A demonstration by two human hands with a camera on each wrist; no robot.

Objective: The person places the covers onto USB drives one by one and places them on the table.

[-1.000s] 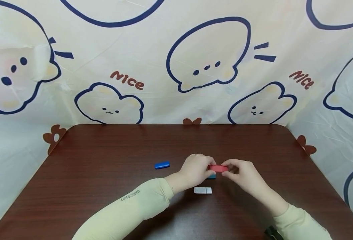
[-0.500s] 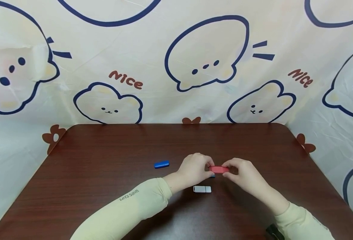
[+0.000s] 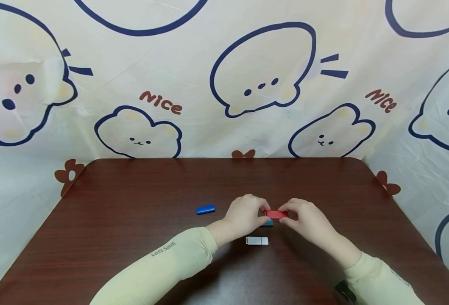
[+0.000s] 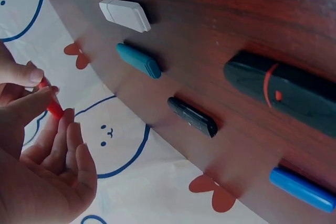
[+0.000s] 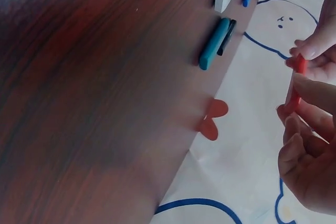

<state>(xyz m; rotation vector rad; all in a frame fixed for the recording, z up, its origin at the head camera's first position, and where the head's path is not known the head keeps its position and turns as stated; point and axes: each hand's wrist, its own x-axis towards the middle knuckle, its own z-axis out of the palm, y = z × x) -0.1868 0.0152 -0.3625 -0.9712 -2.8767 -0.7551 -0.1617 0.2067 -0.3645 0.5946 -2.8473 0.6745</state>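
Observation:
A small red USB stick (image 3: 276, 214) is held level above the table between both hands. My left hand (image 3: 244, 217) pinches its left end between thumb and fingers. At the right end, my right hand (image 3: 309, 219) pinches it the same way. The right wrist view shows the red stick (image 5: 297, 82) with fingertips at both ends. Under the hands in the head view lies a teal stick (image 3: 268, 223), partly hidden by the left hand. A white USB stick (image 3: 257, 241) lies nearer the front, and a blue one (image 3: 205, 209) lies left of the left hand.
The left wrist view also shows a slim black stick (image 4: 192, 116) and a larger-looking black one with a red band (image 4: 281, 92) on the brown table (image 3: 151, 190). A patterned cloth (image 3: 197, 135) surrounds the table's back and sides. A dark object (image 3: 345, 291) sits beside the right sleeve.
Both hands shift slightly left with the red USB stick, and more of the teal stick shows than half a second ago. The sticks on the table stay put.

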